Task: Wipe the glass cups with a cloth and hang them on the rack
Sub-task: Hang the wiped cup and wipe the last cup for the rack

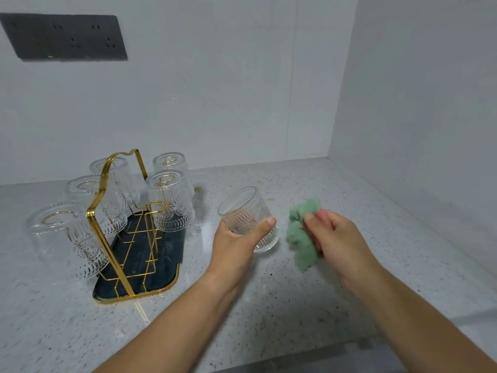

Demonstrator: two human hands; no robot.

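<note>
Five cups [172, 203] hung, one in hand

The left hand's [236, 238] fingers curl round the last glass cup [247, 216], tilted mouth-up so the cloth can enter. The right hand's [338, 238] fingers pinch the bunched green cloth [301, 238] just beside it. One bare peg [158, 206] (likely this cup's) faces open surface [269, 305] on the rack's [107, 211] right.

The back wall [215, 90] is plain and pale grey. A dark socket plate [64, 37] sits on it, up on the left. Another grey wall [419, 103] stands on the right, and the two meet in a corner. Below is a light, speckled stone counter [336, 286]. The light is soft.
</note>
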